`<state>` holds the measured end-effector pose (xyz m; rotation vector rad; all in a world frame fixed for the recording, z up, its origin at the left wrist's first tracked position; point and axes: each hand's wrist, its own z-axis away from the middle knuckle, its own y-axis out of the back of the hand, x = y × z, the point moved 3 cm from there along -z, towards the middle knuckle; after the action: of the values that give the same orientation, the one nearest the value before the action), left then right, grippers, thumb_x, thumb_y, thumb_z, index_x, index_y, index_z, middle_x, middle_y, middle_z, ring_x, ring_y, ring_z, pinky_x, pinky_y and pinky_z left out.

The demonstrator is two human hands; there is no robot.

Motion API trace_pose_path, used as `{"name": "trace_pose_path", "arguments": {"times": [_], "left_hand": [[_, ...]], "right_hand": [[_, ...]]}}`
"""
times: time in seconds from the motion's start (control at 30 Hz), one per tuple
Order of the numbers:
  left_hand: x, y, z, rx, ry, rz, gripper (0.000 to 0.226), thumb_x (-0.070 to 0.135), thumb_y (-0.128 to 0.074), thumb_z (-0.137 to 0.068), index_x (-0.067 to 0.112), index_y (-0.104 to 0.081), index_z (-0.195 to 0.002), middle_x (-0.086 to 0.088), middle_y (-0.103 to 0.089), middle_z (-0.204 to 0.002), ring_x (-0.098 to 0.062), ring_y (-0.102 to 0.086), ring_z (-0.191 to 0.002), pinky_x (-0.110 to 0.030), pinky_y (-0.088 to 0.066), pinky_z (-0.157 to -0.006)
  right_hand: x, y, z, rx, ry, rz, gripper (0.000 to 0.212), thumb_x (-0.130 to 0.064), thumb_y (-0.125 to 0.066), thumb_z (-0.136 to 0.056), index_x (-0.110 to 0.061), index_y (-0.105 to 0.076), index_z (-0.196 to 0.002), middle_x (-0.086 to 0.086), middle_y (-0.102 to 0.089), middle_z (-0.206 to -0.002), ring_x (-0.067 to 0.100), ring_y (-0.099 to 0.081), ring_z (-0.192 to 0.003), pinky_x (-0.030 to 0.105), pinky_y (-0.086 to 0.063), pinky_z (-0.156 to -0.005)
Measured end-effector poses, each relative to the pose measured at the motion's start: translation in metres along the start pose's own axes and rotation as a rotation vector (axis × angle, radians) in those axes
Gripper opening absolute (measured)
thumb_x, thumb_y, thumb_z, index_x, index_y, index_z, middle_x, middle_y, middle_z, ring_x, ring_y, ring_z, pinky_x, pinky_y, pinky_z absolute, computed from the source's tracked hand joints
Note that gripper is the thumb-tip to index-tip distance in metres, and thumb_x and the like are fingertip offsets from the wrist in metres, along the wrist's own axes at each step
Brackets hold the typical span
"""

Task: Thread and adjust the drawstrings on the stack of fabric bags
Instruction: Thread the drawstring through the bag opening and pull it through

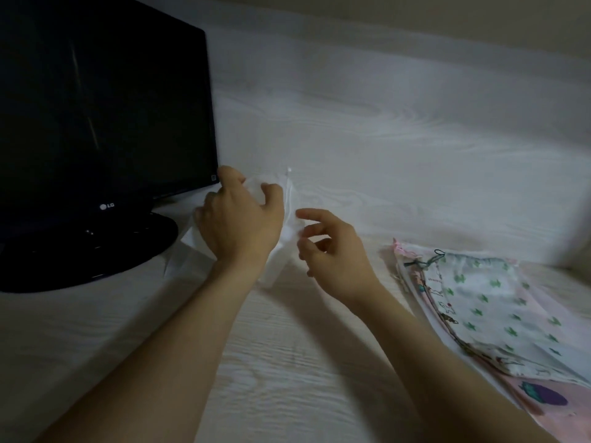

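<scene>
Both bare forearms reach forward over the desk (287, 362), a pale surface with a faint wood grain. The left hand (238, 223) is seen from the back, wrist bent slightly inward. Its fingers are curled over a bunched white bag (195, 247) of thin, creased cloth, so this grip is closed on the fabric. The bag lies just in front of the round foot of a black monitor (96, 107), and one flat, folded corner pokes out below the wrist. A thin white cord (289, 190) runs up from the gathered cloth between the two hands and ends in a small knot or tip. The right hand (332, 254) sits just beside the cloth, palm turned toward the left hand. Its fingers are half curled and spread apart, with the tips at the edge of the fabric. Whether this grip holds the cloth or cord cannot be told, since the white fabric blurs there. Well to the right lies the stack of bags (486, 302), flat and fanned. The top bag is white with small green shapes, has a gathered neck and a dark green cord (431, 260), and printed and pink cloth shows beneath it.
</scene>
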<state>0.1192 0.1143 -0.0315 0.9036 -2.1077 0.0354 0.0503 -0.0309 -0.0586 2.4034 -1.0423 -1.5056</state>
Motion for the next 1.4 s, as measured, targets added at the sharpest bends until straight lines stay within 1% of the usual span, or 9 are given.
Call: {"name": "trace_pose_path", "arguments": {"times": [0.07,0.2,0.37,0.53,0.8,0.9,1.0,1.23,1.4], "left_hand": [[-0.009,-0.002,-0.006,-0.005,0.058,-0.06,0.043,0.049,-0.059,-0.092,0.017,-0.049,-0.118,-0.008,-0.067,-0.108,-0.035,-0.064,-0.104,-0.049,-0.044,-0.096],[-0.022,-0.005,-0.01,-0.06,0.111,-0.249,0.052,0.037,-0.072,-0.086,0.016,-0.047,-0.127,-0.016,-0.048,-0.139,-0.042,-0.045,-0.13,-0.053,-0.036,-0.105],[-0.025,-0.015,-0.007,-0.288,0.102,-0.446,0.047,0.029,-0.074,-0.087,0.017,-0.053,-0.127,-0.019,-0.039,-0.145,-0.041,-0.037,-0.133,-0.048,-0.035,-0.105],[-0.039,-0.027,-0.001,-0.656,0.234,-0.513,0.073,0.042,-0.071,-0.092,0.007,-0.042,-0.149,-0.022,-0.033,-0.154,-0.044,-0.027,-0.145,-0.048,-0.03,-0.116],[-0.039,-0.037,0.009,-0.909,0.161,-0.597,0.082,0.056,-0.054,-0.094,0.008,-0.036,-0.158,-0.023,-0.029,-0.156,-0.046,-0.027,-0.144,-0.06,-0.021,-0.122],[-0.043,-0.039,0.016,-0.972,0.137,-0.626,0.096,0.065,-0.048,-0.092,0.016,-0.016,-0.168,-0.019,-0.011,-0.171,-0.057,-0.004,-0.154,-0.071,-0.002,-0.123],[-0.051,-0.041,0.021,-1.006,0.177,-0.6,0.1,0.073,-0.047,-0.092,0.031,0.002,-0.168,-0.005,0.017,-0.175,-0.07,0.025,-0.144,-0.079,0.012,-0.117],[-0.064,-0.052,0.018,-1.0,0.041,-0.535,0.082,0.061,-0.043,-0.1,0.04,-0.002,-0.167,-0.005,0.017,-0.175,-0.064,0.019,-0.15,-0.074,0.005,-0.122],[-0.062,-0.056,0.019,-0.886,-0.063,-0.516,0.093,0.066,-0.049,-0.095,0.019,-0.01,-0.165,-0.015,-0.004,-0.172,-0.051,0.01,-0.157,-0.068,0.003,-0.124]], "right_hand": [[-0.004,-0.012,-0.009,-0.027,0.005,-0.024,0.042,-0.01,-0.057,-0.096,-0.036,-0.063,-0.129,-0.005,-0.069,-0.101,0.012,-0.073,-0.078,0.038,-0.064,-0.071],[-0.008,-0.038,-0.024,-0.007,0.117,0.094,0.039,-0.01,-0.06,-0.097,-0.031,-0.064,-0.129,-0.005,-0.069,-0.094,0.008,-0.07,-0.077,0.02,-0.055,-0.071],[0.009,-0.06,-0.014,-0.056,0.175,0.224,0.042,-0.005,-0.058,-0.092,-0.028,-0.069,-0.125,-0.007,-0.071,-0.085,0.007,-0.068,-0.074,0.022,-0.053,-0.074],[0.018,-0.065,-0.011,-0.14,0.208,0.274,0.039,-0.017,-0.06,-0.09,-0.03,-0.067,-0.126,-0.006,-0.073,-0.096,0.008,-0.066,-0.083,0.031,-0.055,-0.082],[0.033,-0.059,-0.006,-0.119,0.057,0.439,0.035,-0.02,-0.056,-0.088,-0.019,-0.073,-0.118,0.006,-0.073,-0.109,0.023,-0.066,-0.102,0.037,-0.055,-0.085],[0.034,-0.05,-0.005,-0.09,0.009,0.454,0.031,-0.016,-0.057,-0.087,-0.016,-0.076,-0.112,0.005,-0.075,-0.104,0.021,-0.068,-0.097,0.035,-0.057,-0.082],[0.033,-0.042,-0.005,-0.077,-0.013,0.443,0.026,-0.017,-0.06,-0.088,-0.018,-0.077,-0.106,0.003,-0.076,-0.096,0.019,-0.069,-0.089,0.034,-0.057,-0.079],[0.034,-0.038,-0.003,-0.048,-0.093,0.439,0.031,-0.019,-0.058,-0.086,-0.016,-0.075,-0.112,0.004,-0.074,-0.088,0.022,-0.069,-0.087,0.034,-0.056,-0.078],[0.036,-0.034,-0.005,-0.048,-0.127,0.445,0.032,-0.017,-0.057,-0.087,-0.013,-0.074,-0.113,0.006,-0.074,-0.086,0.022,-0.068,-0.082,0.033,-0.056,-0.074]]}}
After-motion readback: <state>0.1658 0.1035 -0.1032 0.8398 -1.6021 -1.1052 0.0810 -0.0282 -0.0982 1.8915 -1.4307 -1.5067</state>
